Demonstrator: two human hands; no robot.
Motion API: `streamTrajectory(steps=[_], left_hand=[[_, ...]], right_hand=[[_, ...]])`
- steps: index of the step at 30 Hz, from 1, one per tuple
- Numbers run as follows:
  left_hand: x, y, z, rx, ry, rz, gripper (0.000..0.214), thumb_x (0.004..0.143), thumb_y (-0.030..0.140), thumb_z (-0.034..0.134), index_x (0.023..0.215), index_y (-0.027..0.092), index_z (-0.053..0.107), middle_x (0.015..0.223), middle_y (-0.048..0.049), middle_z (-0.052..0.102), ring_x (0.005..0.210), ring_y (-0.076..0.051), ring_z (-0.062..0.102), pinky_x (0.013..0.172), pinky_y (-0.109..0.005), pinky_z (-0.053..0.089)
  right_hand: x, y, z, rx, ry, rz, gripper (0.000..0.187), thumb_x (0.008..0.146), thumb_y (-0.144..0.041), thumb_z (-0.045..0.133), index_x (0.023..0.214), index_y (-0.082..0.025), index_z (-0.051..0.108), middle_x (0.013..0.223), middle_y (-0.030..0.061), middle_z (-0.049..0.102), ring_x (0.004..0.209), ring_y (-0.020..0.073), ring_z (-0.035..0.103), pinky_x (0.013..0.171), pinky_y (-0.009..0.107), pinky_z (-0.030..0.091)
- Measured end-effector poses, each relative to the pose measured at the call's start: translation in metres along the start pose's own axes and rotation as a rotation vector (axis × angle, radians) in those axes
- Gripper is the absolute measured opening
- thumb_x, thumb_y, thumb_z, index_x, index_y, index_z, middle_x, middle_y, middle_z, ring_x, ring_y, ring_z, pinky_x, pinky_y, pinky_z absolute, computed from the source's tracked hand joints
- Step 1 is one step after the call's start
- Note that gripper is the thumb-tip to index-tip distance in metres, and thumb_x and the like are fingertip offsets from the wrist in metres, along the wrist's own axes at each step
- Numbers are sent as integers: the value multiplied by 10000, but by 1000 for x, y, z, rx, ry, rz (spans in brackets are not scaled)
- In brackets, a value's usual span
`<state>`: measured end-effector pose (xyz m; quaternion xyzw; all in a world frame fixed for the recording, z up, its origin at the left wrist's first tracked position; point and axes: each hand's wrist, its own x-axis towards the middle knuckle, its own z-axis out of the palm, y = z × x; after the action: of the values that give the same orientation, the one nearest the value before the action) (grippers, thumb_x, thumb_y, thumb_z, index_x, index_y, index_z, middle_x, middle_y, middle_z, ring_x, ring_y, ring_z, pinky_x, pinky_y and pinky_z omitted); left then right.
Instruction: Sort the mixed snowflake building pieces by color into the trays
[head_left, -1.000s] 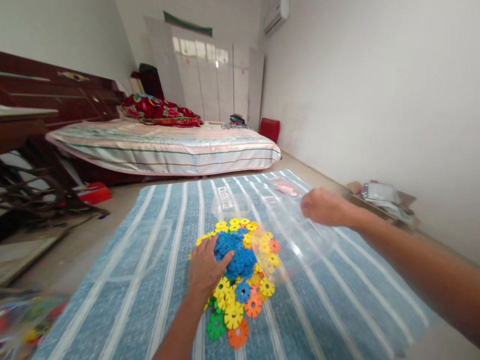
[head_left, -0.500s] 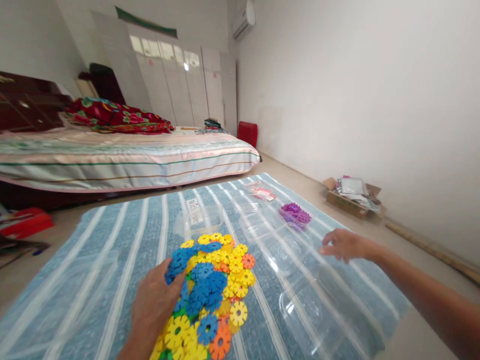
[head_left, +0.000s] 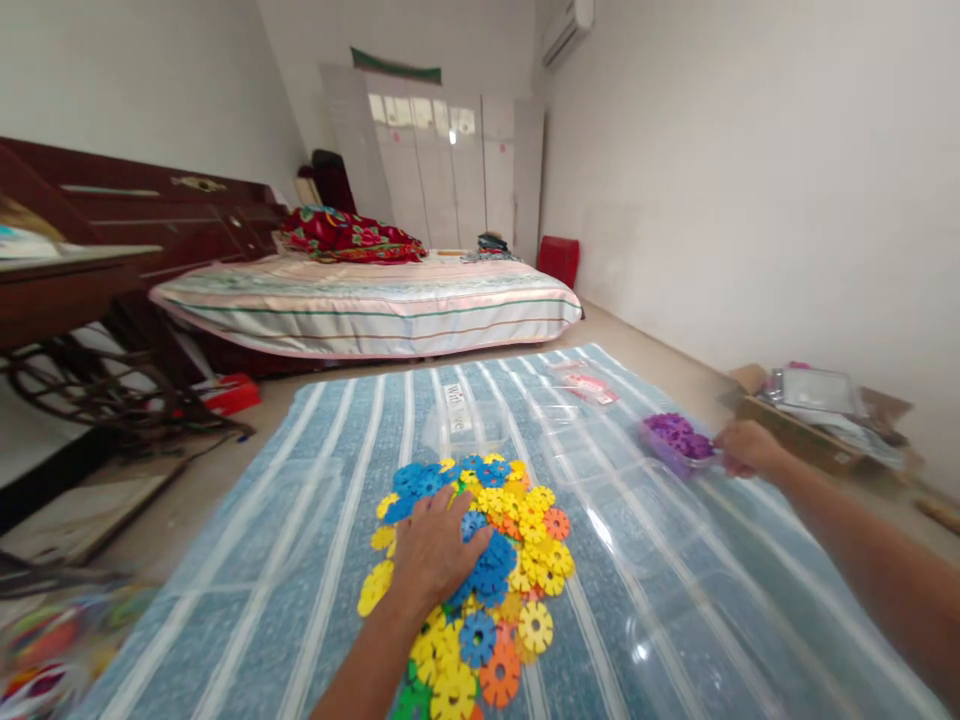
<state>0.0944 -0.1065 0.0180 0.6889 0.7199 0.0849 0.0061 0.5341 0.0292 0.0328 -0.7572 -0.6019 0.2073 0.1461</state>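
Observation:
My left hand (head_left: 439,545) lies with fingers apart on top of a loose pile of flower-shaped plastic discs, touching the blue discs (head_left: 491,565) in its middle. Around them are yellow discs (head_left: 536,625), orange discs (head_left: 500,675) and a few green discs (head_left: 411,695). To the right, my right hand (head_left: 750,448) has its fingers closed at the right edge of a small clear plastic container (head_left: 679,462). Purple discs (head_left: 675,435) fill that container. The fingertips there are small and slightly blurred.
Clear plastic boxes (head_left: 660,640) stand on the blue striped mat (head_left: 255,540), one with a "With love" label (head_left: 456,408). A red-and-clear packet (head_left: 589,385) lies behind. A cardboard box (head_left: 795,430) is at the right, a bed (head_left: 375,310) beyond, a sewing-machine table (head_left: 82,260) left.
My right hand has moved from above the mat to the purple discs' container, its fingers closing at the edge. My left hand has shifted from the pile's left side onto its top. The view has turned left.

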Motion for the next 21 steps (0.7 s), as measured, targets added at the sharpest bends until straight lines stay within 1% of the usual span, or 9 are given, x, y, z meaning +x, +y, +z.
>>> streamTrajectory(steps=[3,5,7,9,12,14,16,18,21], left_hand=[[-5,2,-4,17,56,23,372,825,401,412,1107,231,587,1190,-99,557,1043,-286,510,854,-436,410],[-10,5,-5,10,72,32,321,835,356,400,1019,208,617,1107,-108,581,1014,-277,516,857,-425,407],[-15,6,-6,-3,82,37,287,838,332,397,945,199,628,1055,-109,590,1003,-273,518,864,-422,402],[-20,6,-6,-21,90,39,270,843,307,388,908,198,626,1015,-100,601,981,-257,529,858,-404,408],[-25,0,-5,-63,100,53,260,845,264,388,957,205,615,1008,-80,621,974,-220,546,868,-359,414],[-29,-4,-4,-96,112,72,266,841,246,396,996,205,609,1016,-73,634,981,-206,555,886,-344,414],[-35,-9,-1,-128,132,90,268,840,243,399,997,204,613,1006,-68,649,970,-204,568,888,-347,423],[-41,-13,4,-160,170,90,282,844,251,394,1018,200,610,1010,-70,656,970,-209,580,891,-363,434],[-48,-20,14,-209,259,53,339,855,278,381,1123,176,562,1107,-94,634,1046,-219,568,926,-388,436]], right_hand=[[-5,5,-26,56,61,56,299,807,-206,419,511,-183,460,461,74,566,399,165,559,394,255,416],[-10,-4,-42,54,81,44,294,806,-209,417,520,-182,477,465,74,568,369,156,533,381,258,395],[-20,-24,-51,23,73,-11,268,799,-221,429,548,-174,510,464,68,571,356,148,525,382,253,385],[-35,-54,-51,-24,51,-83,241,790,-234,443,581,-163,540,462,55,572,359,139,531,391,236,379],[-63,-107,-33,-47,-13,-234,206,776,-228,451,622,-150,563,506,31,595,380,113,553,413,198,371],[-82,-139,-14,-54,-88,-354,211,779,-212,428,632,-144,563,535,24,604,394,102,564,420,184,363],[-99,-168,6,-122,-145,-454,238,792,-204,397,644,-141,571,565,33,617,422,104,581,433,182,360],[-116,-191,25,-276,-100,-552,265,810,-211,377,674,-141,593,637,66,651,523,139,626,474,195,374],[-140,-216,46,-557,93,-693,266,833,-223,371,795,-141,621,766,129,680,711,227,658,549,251,405]])
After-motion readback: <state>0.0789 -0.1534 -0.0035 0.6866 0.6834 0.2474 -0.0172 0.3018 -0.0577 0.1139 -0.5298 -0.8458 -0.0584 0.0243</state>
